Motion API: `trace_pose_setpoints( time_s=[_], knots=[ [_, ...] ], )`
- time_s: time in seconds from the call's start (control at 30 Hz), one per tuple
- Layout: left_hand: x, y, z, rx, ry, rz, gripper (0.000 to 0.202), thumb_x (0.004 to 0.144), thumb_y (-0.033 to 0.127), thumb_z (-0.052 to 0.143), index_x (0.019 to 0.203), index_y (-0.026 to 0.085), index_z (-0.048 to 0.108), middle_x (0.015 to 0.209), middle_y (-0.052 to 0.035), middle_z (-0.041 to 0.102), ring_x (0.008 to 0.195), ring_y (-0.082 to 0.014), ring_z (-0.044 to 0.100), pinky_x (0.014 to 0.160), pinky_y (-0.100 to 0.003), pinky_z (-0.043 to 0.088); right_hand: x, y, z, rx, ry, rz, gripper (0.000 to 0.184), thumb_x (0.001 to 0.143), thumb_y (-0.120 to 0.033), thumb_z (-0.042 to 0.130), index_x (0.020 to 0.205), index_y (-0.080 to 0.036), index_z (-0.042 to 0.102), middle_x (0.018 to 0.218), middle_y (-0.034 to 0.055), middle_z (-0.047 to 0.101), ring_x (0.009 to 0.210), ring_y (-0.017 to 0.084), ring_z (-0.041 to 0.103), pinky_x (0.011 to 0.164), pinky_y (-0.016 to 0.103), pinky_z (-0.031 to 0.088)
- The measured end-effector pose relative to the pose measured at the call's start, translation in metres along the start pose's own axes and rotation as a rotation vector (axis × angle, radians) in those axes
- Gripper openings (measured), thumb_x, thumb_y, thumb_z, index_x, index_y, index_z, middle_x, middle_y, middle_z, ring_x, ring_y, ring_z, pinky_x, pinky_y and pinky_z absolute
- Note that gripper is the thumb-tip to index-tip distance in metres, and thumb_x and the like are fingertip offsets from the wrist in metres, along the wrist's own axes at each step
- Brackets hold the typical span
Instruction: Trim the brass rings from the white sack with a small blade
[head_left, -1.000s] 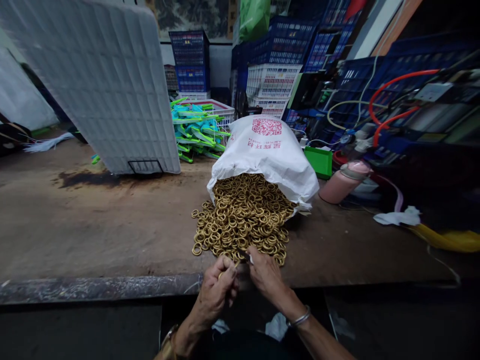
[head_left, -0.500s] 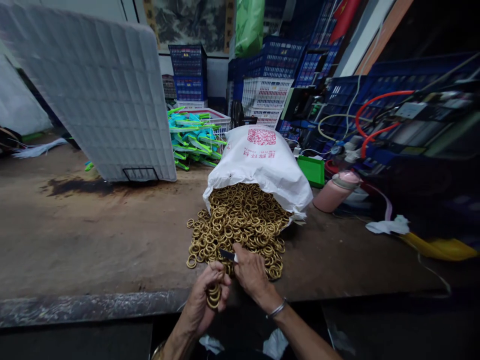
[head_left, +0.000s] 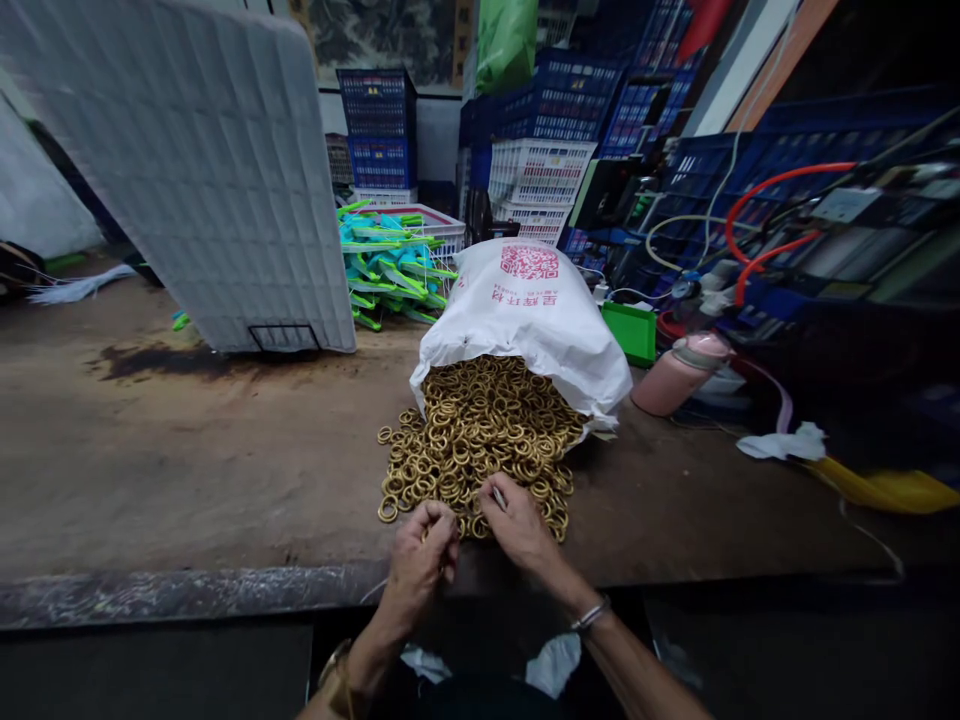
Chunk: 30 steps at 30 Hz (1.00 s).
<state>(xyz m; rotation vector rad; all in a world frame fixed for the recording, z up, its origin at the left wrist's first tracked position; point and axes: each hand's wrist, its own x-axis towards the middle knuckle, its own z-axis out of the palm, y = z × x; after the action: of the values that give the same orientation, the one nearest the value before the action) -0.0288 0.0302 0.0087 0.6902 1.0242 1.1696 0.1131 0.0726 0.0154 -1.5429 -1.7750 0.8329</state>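
At the near edge of the view a gold-coloured watch (head_left: 339, 672) sits on the left wrist and a thin metal bangle (head_left: 592, 615) on the right wrist, with scraps of white cloth (head_left: 555, 662) below them in the dark. The left hand (head_left: 421, 552) rests at the front lip of the worktop (head_left: 187, 470), its fingers clenched into a loose fist; what they enclose is hidden. Just beside it, the right hand (head_left: 519, 530) has its fingers pinched on a small grey tool (head_left: 499, 497), whose tip pokes up over the nearest rings. Both hands touch the near rim of a pile of brass rings (head_left: 480, 440), which lies in the middle of the worktop and spills out of the open mouth of a white sack (head_left: 525, 310) lying on its side; the sack carries red print and a red code square on its far end. A worn metal strip (head_left: 187, 595) runs along the worktop's front edge. To the right of the sack lie a pink bottle (head_left: 679, 372) on its side and a green box (head_left: 634, 330), and further right a crumpled white rag (head_left: 784, 442) beside something yellow (head_left: 892, 490). To the left a big white grid panel (head_left: 202, 170) stands tilted on the worktop. Behind the sack, teal and green plastic parts (head_left: 390, 265) are heaped by a white basket (head_left: 442, 225). Farthest back stand stacked blue crates (head_left: 379, 120) and white crates (head_left: 540, 175), with red hoses (head_left: 780, 190) looping at the right.
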Motion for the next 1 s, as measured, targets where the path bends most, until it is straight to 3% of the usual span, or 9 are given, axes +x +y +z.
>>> trace_pose_setpoints(
  time_s=[0.1,0.2,0.33,0.5,0.67,0.8,0.87,1.0],
  knots=[
    [0.002,-0.001,0.001,0.28,0.053,0.267,0.016,0.07,0.028,0.063,0.084,0.019,0.063,0.069,-0.0017,0.062,0.06,-0.0125,0.054,0.059,-0.022,0.044,-0.003,-0.001,0.0,0.235,-0.079,0.117,0.013,0.073,-0.029,0.046,0.066,-0.018,0.047,0.055,-0.0065,0.04,0.051,0.008,0.036,0.05,0.018,0.03],
    [0.005,0.0,0.001,0.395,-0.027,0.428,0.02,0.068,0.019,0.063,0.088,0.021,0.068,0.089,-0.0066,0.066,0.085,-0.0195,0.057,0.082,-0.029,0.04,-0.007,-0.006,-0.001,0.404,-0.093,0.232,0.011,0.07,-0.029,0.05,0.07,-0.018,0.049,0.054,-0.0073,0.039,0.048,0.007,0.034,0.047,0.018,0.029],
    [0.005,0.0,0.0,0.424,-0.088,0.445,0.021,0.068,0.016,0.063,0.086,0.023,0.07,0.083,-0.0067,0.067,0.079,-0.0206,0.058,0.078,-0.029,0.041,-0.012,-0.01,0.001,0.583,-0.151,0.34,0.013,0.069,-0.029,0.049,0.074,-0.017,0.052,0.052,-0.0072,0.041,0.045,0.007,0.034,0.045,0.018,0.028],
    [0.004,-0.003,0.001,0.491,-0.12,0.489,0.015,0.071,0.018,0.06,0.083,0.022,0.069,0.077,-0.0063,0.066,0.073,-0.0193,0.057,0.073,-0.028,0.041,-0.013,-0.005,0.008,0.608,-0.126,0.278,0.013,0.066,-0.027,0.051,0.068,-0.015,0.055,0.057,-0.0046,0.047,0.054,0.008,0.041,0.051,0.019,0.033],
    [0.001,0.0,0.01,0.427,-0.062,0.391,0.009,0.074,0.027,0.058,0.072,0.019,0.061,0.067,-0.002,0.06,0.063,-0.0147,0.053,0.062,-0.024,0.041,-0.017,-0.01,0.005,0.635,-0.121,0.321,0.016,0.07,-0.032,0.05,0.072,-0.017,0.054,0.052,-0.0063,0.043,0.046,0.007,0.036,0.045,0.018,0.029],
    [-0.003,-0.002,0.015,0.227,-0.051,0.071,0.023,0.075,0.041,0.055,0.071,0.018,0.051,0.049,0.0064,0.044,0.039,-0.0066,0.037,0.038,-0.016,0.03,-0.019,-0.011,0.003,0.578,-0.112,0.276,0.022,0.069,-0.038,0.053,0.068,-0.017,0.052,0.053,-0.0059,0.043,0.046,0.006,0.033,0.044,0.018,0.029],
    [-0.003,-0.004,0.015,0.162,-0.057,-0.033,0.026,0.075,0.044,0.053,0.074,0.019,0.048,0.049,0.008,0.042,0.035,-0.0046,0.032,0.034,-0.015,0.026,-0.02,-0.007,0.005,0.54,-0.103,0.264,0.023,0.069,-0.04,0.054,0.065,-0.017,0.051,0.052,-0.0056,0.042,0.046,0.006,0.034,0.045,0.019,0.029],
    [-0.004,-0.003,0.016,0.185,-0.068,-0.026,0.029,0.073,0.046,0.054,0.073,0.018,0.048,0.052,0.0073,0.044,0.035,-0.0035,0.034,0.033,-0.014,0.028,-0.018,-0.003,0.008,0.503,-0.101,0.259,0.023,0.071,-0.039,0.052,0.062,-0.017,0.049,0.051,-0.0061,0.041,0.047,0.007,0.034,0.045,0.019,0.03]
  ],
)
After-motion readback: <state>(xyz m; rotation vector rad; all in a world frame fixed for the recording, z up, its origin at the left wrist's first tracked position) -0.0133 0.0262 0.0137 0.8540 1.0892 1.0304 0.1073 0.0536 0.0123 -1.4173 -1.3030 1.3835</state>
